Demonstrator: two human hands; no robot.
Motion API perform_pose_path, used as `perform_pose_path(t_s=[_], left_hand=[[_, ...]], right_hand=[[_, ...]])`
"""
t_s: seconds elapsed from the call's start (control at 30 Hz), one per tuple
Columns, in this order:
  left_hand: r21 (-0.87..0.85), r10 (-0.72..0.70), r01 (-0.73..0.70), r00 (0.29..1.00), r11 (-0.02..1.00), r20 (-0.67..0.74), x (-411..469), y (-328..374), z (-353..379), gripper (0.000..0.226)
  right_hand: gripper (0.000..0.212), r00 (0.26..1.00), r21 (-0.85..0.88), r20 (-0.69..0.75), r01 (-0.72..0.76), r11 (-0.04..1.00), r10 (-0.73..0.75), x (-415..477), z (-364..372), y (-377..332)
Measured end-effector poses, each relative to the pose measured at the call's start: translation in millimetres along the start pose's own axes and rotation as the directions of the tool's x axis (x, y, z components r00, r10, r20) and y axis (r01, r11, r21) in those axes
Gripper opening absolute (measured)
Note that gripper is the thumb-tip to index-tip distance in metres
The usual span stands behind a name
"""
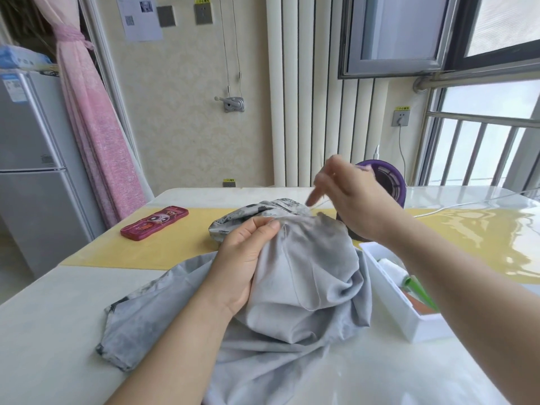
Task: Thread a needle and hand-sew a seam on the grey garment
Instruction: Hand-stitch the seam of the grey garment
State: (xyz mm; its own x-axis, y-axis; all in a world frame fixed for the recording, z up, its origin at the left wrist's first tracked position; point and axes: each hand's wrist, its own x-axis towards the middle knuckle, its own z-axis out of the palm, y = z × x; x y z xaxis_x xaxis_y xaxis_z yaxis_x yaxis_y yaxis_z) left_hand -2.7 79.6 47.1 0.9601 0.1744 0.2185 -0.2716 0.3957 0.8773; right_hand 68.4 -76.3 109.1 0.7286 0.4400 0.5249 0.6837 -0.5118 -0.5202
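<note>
1. Now the grey garment (306, 287) lies in a heap in the middle of the white table (58, 317).
2. The left hand (245, 258) grips a bunch of the cloth near the top, with thumb and fingers curled round a fold.
3. The right hand (353, 200) is up above the cloth. Its fingers are blurry, so I cannot tell if they pinch anything.
4. A thin thread (317, 206) seems to run from the cloth up to that hand.
5. A white box (388, 290) sits just beside the garment on the right.
6. A red case (155, 223) lies on the yellow mat (140, 255).
</note>
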Motion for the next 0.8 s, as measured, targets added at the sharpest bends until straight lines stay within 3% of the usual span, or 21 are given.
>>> perform_pose_path(t_s=[0.03,0.07,0.1,0.13,0.17,0.2,0.27,0.3,0.33,0.37,0.4,0.43,0.47,0.5,0.53,0.6,0.67,0.7,0.73,0.77,0.8], left_hand=[[0.003,-0.002,0.002,1.0,1.0,-0.008,0.3,0.5,-1.1,0.003],[0.008,-0.006,0.006,1.0,1.0,-0.012,0.4,1.4,-1.6,0.003],[0.013,-0.009,0.009,1.0,1.0,-0.011,0.7,1.6,-2.8,0.003],[0.014,-0.014,0.014,1.0,1.0,-0.007,0.8,2.4,-3.1,0.002],[0.017,-0.016,0.016,1.0,1.0,-0.004,0.9,2.6,-3.8,0.005],[0.017,-0.02,0.02,1.0,1.0,0.001,1.1,3.2,-3.8,0.009],[0.012,-0.031,0.031,0.999,0.999,0.008,1.8,4.2,-3.2,0.014],[0.01,-0.033,0.033,0.999,0.999,0.013,1.8,4.2,-2.6,0.014],[0.007,-0.037,0.037,0.999,0.999,0.016,1.7,4.4,-2.0,0.013],[0.008,-0.043,0.043,0.999,0.999,0.017,1.5,4.7,-1.7,0.013],[0.009,-0.051,0.051,0.999,0.999,0.014,1.7,4.8,-1.5,0.013],[0.011,-0.058,0.057,0.998,0.998,0.01,2.1,4.5,-1.9,0.014],[0.013,-0.063,0.063,0.998,0.998,0.004,2.4,4.7,-2.4,0.015],[0.015,-0.067,0.067,0.998,0.998,-0.004,2.6,4.9,-2.8,0.016],[0.016,-0.069,0.069,0.998,0.997,-0.015,2.7,5.1,-3.0,0.015],[0.008,-0.066,0.066,0.997,0.998,-0.029,3.1,5.1,-2.9,0.011],[-0.003,-0.064,0.064,0.997,0.998,-0.035,3.0,5.0,-2.3,0.004],[-0.007,-0.066,0.066,0.997,0.998,-0.038,3.1,4.7,-2.6,0.002],[-0.012,-0.071,0.071,0.997,0.997,-0.037,2.7,4.8,-2.8,0.003],[-0.014,-0.075,0.075,0.997,0.997,-0.032,2.6,4.6,-3.2,0.007],[-0.014,-0.077,0.077,0.997,0.997,-0.028,2.7,4.5,-3.2,0.01]], right_hand=[[0.018,0.999,-0.204,0.03,0.035,0.978,-0.029,3.9,-1.2,4.8],[0.018,0.998,-0.265,0.065,0.016,0.964,0.001,7.5,-4.8,7.9],[0.019,0.992,-0.202,0.114,-0.037,0.979,0.061,8.5,-10.2,7.7],[0.02,0.973,0.022,0.189,-0.137,0.99,0.131,7.6,-16.0,3.2],[0.022,0.94,0.34,0.286,-0.281,0.897,0.187,7.6,-20.9,-1.8],[0.024,0.9,0.616,0.387,-0.416,0.669,0.202,7.2,-24.6,-7.0],[0.026,0.89,0.872,0.443,-0.456,0.176,0.112,6.0,-28.9,-14.9],[0.027,0.916,0.916,0.391,-0.397,0.054,0.091,7.2,-28.2,-16.7],[0.028,0.942,0.944,0.323,-0.327,0.031,0.093,9.3,-26.8,-17.9],[0.027,0.96,0.959,0.253,-0.265,0.098,0.118,11.3,-23.8,-19.4],[0.026,0.975,0.937,0.171,-0.205,0.282,0.14,13.3,-19.7,-19.0],[0.024,0.99,0.823,0.062,-0.124,0.554,0.13,12.5,-15.7,-19.0],[0.023,0.997,0.587,-0.028,-0.037,0.809,0.066,10.1,-11.0,-16.1],[0.022,0.999,0.32,-0.048,0.03,0.947,-0.015,9.6,-5.6,-11.1],[0.019,0.997,0.093,-0.014,0.073,0.993,-0.072,9.5,-1.2,-6.8],[0.015,0.994,-0.21,0.053,0.108,0.972,-0.099,9.4,2.7,2.8],[0.016,0.996,-0.212,0.058,0.079,0.974,-0.068,7.7,-2.1,6.0],[0.018,0.998,-0.037,0.063,0.008,0.999,-0.006,6.5,-5.6,4.4],[0.02,0.994,0.256,0.071,-0.098,0.962,0.083,5.6,-9.1,1.6],[0.022,0.98,0.585,0.106,-0.196,0.787,0.166,5.5,-13.4,-1.9],[0.023,0.964,0.82,0.169,-0.254,0.513,0.207,5.7,-17.2,-5.5]])
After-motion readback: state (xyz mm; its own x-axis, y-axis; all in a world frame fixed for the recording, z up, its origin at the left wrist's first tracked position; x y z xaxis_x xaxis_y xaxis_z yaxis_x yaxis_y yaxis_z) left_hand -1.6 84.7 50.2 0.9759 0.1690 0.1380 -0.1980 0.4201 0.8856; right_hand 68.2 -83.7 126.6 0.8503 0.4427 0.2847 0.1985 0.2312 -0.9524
